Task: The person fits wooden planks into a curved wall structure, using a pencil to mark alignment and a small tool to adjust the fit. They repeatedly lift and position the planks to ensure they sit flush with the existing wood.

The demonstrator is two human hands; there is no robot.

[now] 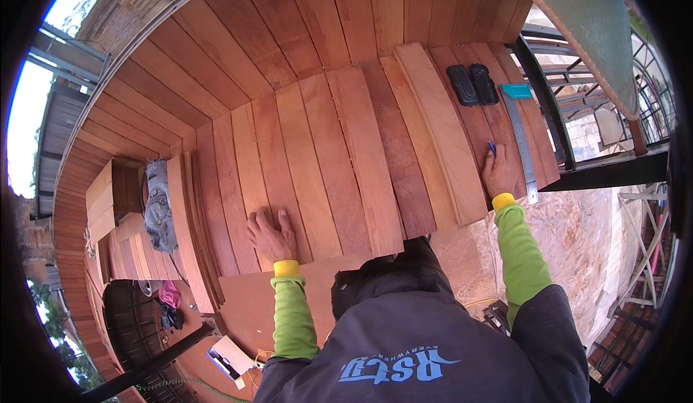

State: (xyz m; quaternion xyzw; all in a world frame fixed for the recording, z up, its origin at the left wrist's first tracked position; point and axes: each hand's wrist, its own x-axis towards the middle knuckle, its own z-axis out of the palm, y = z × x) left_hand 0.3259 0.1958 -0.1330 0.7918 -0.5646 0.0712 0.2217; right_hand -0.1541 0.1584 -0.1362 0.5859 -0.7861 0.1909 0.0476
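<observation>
My left hand (271,238) lies on the reddish wooden planks (303,165) near their front edge, its fingers apart and bent a little, with nothing in it. Further right, my right hand (498,173) rests on the boards with its fingers closed round a thin blue pen-like stick (492,146), only the tip of which shows. Just right of that hand a try square (521,143) with a teal handle lies along the end planks. Two black oblong cases (473,84) sit beyond it. Between my hands, a loose plank (440,136) lies on top of the others.
A curved wooden plank wall (289,20) rises behind the boards. At the left are stacked boards (195,230), a grey cloth bundle (157,204) and a wooden box (112,197). Dark metal framing (599,176) borders the right side. An open carton (231,360) and cables lie below left.
</observation>
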